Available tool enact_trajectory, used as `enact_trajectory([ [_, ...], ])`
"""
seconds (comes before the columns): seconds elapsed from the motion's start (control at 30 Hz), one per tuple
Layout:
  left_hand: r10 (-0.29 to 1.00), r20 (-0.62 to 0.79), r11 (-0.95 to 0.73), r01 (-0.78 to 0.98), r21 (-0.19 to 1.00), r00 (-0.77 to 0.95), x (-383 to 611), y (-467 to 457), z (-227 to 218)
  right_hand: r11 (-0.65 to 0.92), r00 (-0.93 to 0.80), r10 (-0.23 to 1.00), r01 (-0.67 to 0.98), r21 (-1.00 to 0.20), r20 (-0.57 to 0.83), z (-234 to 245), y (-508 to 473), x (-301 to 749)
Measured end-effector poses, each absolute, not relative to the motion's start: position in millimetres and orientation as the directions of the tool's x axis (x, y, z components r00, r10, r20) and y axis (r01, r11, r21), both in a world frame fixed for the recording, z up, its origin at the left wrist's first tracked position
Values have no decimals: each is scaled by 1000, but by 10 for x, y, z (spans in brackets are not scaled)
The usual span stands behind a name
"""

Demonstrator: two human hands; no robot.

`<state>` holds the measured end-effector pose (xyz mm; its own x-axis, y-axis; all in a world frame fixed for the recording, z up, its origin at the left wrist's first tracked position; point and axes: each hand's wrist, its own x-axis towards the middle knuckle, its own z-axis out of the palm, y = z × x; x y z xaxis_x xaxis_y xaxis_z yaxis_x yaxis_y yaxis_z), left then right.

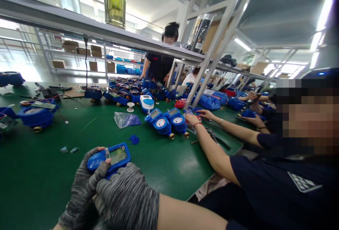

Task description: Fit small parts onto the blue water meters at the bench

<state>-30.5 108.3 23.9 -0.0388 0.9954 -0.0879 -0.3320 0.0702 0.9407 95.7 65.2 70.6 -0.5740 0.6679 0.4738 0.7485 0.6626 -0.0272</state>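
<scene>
Head view looks down over a green table [164,166] with both gloved hands low in the middle. Left hand [84,184] is curled around the rounded end of a blue meter [109,157], thumb tip poking out of the grey glove and resting on top by the little screen. Right hand [127,194] is bunched up against the near side of the same meter, fingers folded under so you can't really see how tight they grip, but it's touching it for sure. The meter sits just above the table edge, screen facing up.

Further out on the table are two more blue meters with dials [169,121] side by side, a clear plastic bag [126,119] near them, and a small heap of blue bits [134,139] between the bag and the held meter. A white and blue meter [146,102] stands behind those. On the right a co-worker's arm [212,148] reaches across to the two dial meters. Another person in a dark shirt [160,65] stands at the far side behind a pile of blue meters [127,90].
</scene>
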Motion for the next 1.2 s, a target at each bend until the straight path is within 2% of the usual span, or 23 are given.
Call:
enact_trajectory([
  [0.1, 998, -63, 57, -358, 932, -6, -327, 1079, 247, 714, -588, 652, 689, -126, 479, 771, 668, 1013],
  [0.17, 999, -48, 50, -353, 934, 16, -352, 1083, 270, 736, -550, 658, 615, -283, 514, 785, 724, 1127],
  [0.2, 998, -49, 59, -352, 934, 36, -363, 1086, 286, 706, -475, 695, 592, -388, 540, 772, 782, 1214],
  [0.27, 992, -76, 108, -372, 922, 100, -379, 1089, 320, 547, -217, 816, 591, -593, 536, 691, 970, 1432],
  [0.3, 987, -92, 137, -390, 911, 132, -381, 1089, 336, 430, -78, 864, 626, -651, 497, 619, 1096, 1547],
  [0.33, 983, -104, 158, -409, 899, 152, -379, 1086, 348, 321, 7, 895, 684, -655, 446, 530, 1234, 1654],
  [0.4, 981, -114, 173, -434, 884, 160, -364, 1075, 365, 168, 18, 944, 834, -526, 330, 319, 1510, 1809],
  [0.5, 983, -121, 170, -445, 879, 135, -329, 1053, 381, 152, -82, 972, 934, -324, 222, 36, 1824, 1847],
  [0.7, 981, -152, 189, -425, 885, 120, -303, 1043, 425, 206, -175, 970, 960, -188, 169, -106, 2063, 1636],
  [0.97, 979, -163, 201, -418, 886, 125, -336, 1057, 329, 213, -199, 973, 970, -117, 120, -74, 1765, 1645],
  [1.2, 979, -147, 191, -398, 897, 140, -361, 1039, 328, 212, -198, 975, 964, -160, 99, -71, 1642, 1685],
])
